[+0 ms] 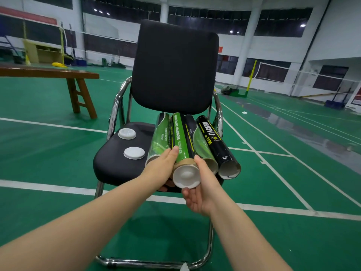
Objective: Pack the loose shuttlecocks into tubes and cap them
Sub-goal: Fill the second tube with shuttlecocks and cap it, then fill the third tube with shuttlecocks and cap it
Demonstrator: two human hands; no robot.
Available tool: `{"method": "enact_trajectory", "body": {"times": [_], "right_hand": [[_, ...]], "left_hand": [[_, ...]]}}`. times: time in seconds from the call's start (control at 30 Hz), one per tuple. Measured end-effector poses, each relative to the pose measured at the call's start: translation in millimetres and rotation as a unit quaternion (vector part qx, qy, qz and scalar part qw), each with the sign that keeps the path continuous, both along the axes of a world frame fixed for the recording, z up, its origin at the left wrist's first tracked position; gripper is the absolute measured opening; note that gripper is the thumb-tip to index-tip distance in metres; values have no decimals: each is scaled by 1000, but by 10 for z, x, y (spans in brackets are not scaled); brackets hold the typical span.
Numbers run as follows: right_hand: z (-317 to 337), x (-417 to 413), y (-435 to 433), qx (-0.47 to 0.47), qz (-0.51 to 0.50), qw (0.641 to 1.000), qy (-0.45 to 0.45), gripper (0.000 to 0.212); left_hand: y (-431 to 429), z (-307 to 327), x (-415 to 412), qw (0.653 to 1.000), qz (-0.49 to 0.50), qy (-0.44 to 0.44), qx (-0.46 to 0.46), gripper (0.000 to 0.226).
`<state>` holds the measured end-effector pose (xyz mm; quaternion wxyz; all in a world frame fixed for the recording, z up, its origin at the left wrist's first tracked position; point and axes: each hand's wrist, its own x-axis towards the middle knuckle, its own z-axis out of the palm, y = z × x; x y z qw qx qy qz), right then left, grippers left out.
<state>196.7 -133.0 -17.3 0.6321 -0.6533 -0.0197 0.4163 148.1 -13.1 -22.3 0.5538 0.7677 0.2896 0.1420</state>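
At centre frame, the left hand (163, 170) is gripping the green tube (182, 141) sideways while the right hand (203, 189) is clasping its capped end over the chair (115, 167).

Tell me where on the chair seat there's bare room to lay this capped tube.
On the seat, the front-left corner, bordered by the near cap and the front edge, is bare. A smaller patch lies between the far cap and the backrest. The right half is crowded with tubes lying side by side.
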Motion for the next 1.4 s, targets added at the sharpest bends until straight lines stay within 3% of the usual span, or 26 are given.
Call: {"method": "enact_trajectory", "body": {"times": [0.17,0.3,0.37,0.43,0.53,0.6,0.73,0.93,1.27,1.4], "right_hand": [[-105,112,190,24,-49,997,46,62],[-226,139,265,95,-111,988,48,49],[-303,180,266,48,-159,986,-33,40],[-361,242,225,-23,-229,960,-158,33],[-337,309,159,-67,-273,912,-297,38],[-320,344,156,-80,-284,893,-340,45],[-310,332,210,-96,-316,905,-267,60],[-252,416,363,-49,-348,925,-143,93],[-134,240,128,-2,-413,907,-84,64],[-98,64,-84,32,-425,899,-104,50]], "left_hand": [[-14,27,-84,997,-23,8,78,57],[34,-117,-75,974,-62,66,206,66],[46,-194,-37,955,-64,81,279,64],[69,-239,0,948,-51,68,307,61],[81,-262,27,949,-44,51,307,64],[55,-272,46,933,-49,65,352,69],[-14,-266,82,898,-54,110,423,82],[-100,-231,43,910,-102,97,389,81],[-236,-119,-131,902,-189,110,372,91],[-327,-72,-213,906,-167,112,371,101]]}}
